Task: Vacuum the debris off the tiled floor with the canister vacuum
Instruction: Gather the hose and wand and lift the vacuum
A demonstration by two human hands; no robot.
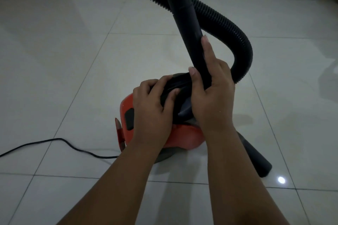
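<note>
While left hand [151,109] grips fitting [174,82], wand [182,14] rises leftward

The canister vacuum [182,137] sits on the pale tiled floor [73,60], orange-red with a black side panel. Its black cord [54,140] trails left over the tiles. The ribbed black hose [243,42] loops up on the right. The smooth black wand [182,14] slants down into my right hand [212,93], and my left hand [153,107] grips the black fitting [172,86] at its lower end. A spare black tube [256,157] lies just right of the canister.
</note>
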